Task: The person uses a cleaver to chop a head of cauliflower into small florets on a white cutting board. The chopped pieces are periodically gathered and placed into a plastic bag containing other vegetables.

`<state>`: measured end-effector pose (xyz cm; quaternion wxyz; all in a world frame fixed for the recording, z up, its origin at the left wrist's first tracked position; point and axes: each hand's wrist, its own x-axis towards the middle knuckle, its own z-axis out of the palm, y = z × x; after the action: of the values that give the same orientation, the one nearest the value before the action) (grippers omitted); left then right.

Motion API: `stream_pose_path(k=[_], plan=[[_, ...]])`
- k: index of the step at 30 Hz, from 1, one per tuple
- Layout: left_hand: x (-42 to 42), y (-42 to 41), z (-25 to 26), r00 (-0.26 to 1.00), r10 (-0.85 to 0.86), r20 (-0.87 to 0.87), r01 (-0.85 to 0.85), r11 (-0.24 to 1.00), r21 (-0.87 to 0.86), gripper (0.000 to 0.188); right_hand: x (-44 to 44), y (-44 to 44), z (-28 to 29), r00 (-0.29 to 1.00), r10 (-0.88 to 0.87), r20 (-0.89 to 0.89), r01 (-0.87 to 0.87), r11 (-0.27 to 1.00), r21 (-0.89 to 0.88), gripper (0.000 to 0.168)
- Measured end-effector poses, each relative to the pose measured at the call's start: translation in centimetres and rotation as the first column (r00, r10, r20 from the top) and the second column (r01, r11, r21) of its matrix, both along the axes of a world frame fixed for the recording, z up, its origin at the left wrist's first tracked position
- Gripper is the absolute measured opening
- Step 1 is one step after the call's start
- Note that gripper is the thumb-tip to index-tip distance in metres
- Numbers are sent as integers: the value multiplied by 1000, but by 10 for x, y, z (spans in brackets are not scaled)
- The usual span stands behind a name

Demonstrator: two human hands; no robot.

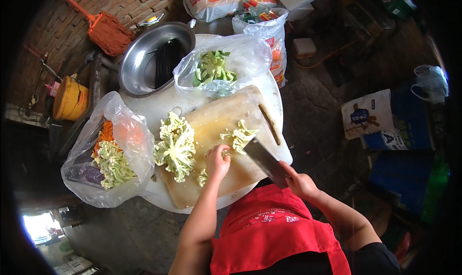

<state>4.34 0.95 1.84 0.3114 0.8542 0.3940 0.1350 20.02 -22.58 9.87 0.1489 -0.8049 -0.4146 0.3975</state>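
My right hand (303,185) grips the handle of a Chinese cleaver (265,161), its broad blade over the right part of a wooden cutting board (216,112). A cut cauliflower floret (242,136) lies by the blade's far corner. Over the middle of the board, my left hand (218,163) has its fingers curled around a small cauliflower piece (226,153), mostly hidden by them. Near my left wrist rests another small floret (202,177). A larger cauliflower chunk (177,148) sits at the board's left edge, apart from both hands.
On the round white table (151,107) stand a steel basin (131,58) and a clear plastic bag (252,48) with green-leaved stalks (214,69). To the left, another clear bag (139,167) holds shredded carrot (106,132) and cut cauliflower (113,165). A yellow bucket (70,98) stands beyond.
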Motion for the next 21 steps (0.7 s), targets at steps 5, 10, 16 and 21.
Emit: stream_pose_path(k=[5, 10, 16, 21], plan=[[-28, 22, -2, 955, 220, 199, -202, 974, -107, 33, 0, -2, -4, 995, -38, 96, 32, 998, 62, 62], [-25, 24, 1, 940, 268, 209, -238, 958, -160, 29, -20, 21, 0, 994, 104, -20, -102, 991, 87, 62], [-22, 18, -1, 970, 207, 129, -194, 975, -105, 24, -6, 13, 2, 999, 39, -22, -37, 998, 53, 60], [6, 16, -10, 992, 70, 106, -62, 995, -77, 26, 18, -4, -1, 992, -128, 11, 127, 990, 67, 65]])
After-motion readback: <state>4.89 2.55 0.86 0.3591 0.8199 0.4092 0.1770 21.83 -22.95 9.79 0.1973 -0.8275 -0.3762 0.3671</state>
